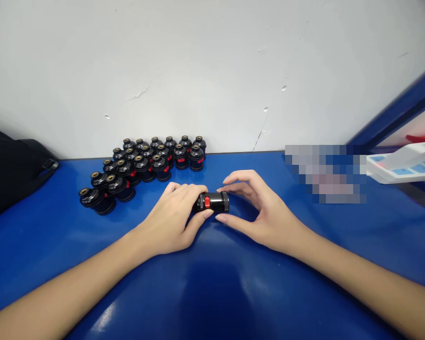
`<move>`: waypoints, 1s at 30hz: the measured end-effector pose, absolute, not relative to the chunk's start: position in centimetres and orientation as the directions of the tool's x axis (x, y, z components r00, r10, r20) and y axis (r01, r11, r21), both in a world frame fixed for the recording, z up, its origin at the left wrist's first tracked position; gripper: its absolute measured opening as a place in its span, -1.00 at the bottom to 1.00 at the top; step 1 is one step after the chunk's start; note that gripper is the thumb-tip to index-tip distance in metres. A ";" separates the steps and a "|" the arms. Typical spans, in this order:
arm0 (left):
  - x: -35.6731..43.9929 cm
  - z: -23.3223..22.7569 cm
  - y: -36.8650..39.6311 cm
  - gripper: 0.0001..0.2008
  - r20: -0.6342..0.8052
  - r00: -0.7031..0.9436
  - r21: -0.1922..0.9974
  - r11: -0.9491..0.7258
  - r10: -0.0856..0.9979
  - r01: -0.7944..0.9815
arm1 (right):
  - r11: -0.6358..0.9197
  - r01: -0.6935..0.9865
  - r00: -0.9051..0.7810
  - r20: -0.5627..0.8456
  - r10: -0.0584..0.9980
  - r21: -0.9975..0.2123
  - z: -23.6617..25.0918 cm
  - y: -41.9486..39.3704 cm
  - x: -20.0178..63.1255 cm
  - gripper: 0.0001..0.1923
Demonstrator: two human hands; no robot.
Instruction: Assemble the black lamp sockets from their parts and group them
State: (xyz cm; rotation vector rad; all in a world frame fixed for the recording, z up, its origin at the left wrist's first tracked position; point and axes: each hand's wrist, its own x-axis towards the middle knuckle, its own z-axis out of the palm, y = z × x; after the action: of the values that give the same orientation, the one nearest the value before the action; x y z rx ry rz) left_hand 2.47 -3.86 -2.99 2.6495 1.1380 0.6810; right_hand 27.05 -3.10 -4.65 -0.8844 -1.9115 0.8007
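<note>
A black lamp socket (217,202) with a red switch piece and a ribbed ring at its right end lies on its side, just above the blue table. My left hand (175,212) is closed around its left end, which the fingers hide. Around the right end, my right hand (257,208) curves with thumb and fingers apart; I see a gap between them and the socket. Several matching black lamp sockets (145,167), with brass-threaded tops and red pieces, stand upright in rows beyond my left hand.
The blue table (212,293) meets a scuffed white wall (205,71) behind the sockets. A black fabric bag (14,170) lies at the left edge. To the right are a pixelated patch, a white rack with blue sections (403,165) and a blue frame (396,104).
</note>
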 end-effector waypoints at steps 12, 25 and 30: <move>2.4 -3.2 -4.0 -0.76 0.345 0.610 0.303 -0.699 0.714 0.647 | 0.417 0.158 -0.422 0.320 0.848 -0.895 -4.6 -3.1 27.0 -0.66; 2.4 -3.2 -3.8 -0.75 0.344 0.583 0.308 -0.675 0.736 0.670 | 0.340 0.163 -0.397 0.253 0.882 -0.926 -4.5 -3.0 26.8 -0.70; 2.4 -3.2 -3.9 -0.75 0.339 0.573 0.309 -0.663 0.746 0.681 | 0.462 0.083 -0.388 0.398 0.831 -0.883 -4.7 -3.0 26.9 -0.71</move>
State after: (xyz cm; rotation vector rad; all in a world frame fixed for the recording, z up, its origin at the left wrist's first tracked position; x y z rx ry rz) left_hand 2.45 -3.87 -3.20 2.6555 1.2135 0.6760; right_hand 26.88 -3.00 -4.73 -0.7787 -1.7872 1.0157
